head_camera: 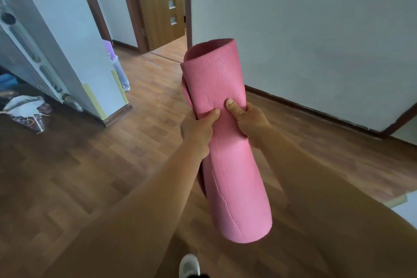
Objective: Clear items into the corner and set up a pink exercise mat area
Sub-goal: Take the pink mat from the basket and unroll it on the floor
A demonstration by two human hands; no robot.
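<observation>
Rolled pink mat [225,142], held upright above the wooden floor [112,165]; left hand [198,128] at 9 o'clock and right hand [250,119] at 3 o'clock, fingers clamped on it.

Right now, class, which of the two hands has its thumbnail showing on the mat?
The right hand: its thumb points up the rolled pink mat, nail facing the camera. The left hand lays its thumb sideways, nail hidden.

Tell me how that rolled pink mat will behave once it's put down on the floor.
The pink mat dents under both thumbs, so likely soft foam, probably light. Its loose outer flap suggests it will spring open. Laid sideways, it may roll.
</observation>
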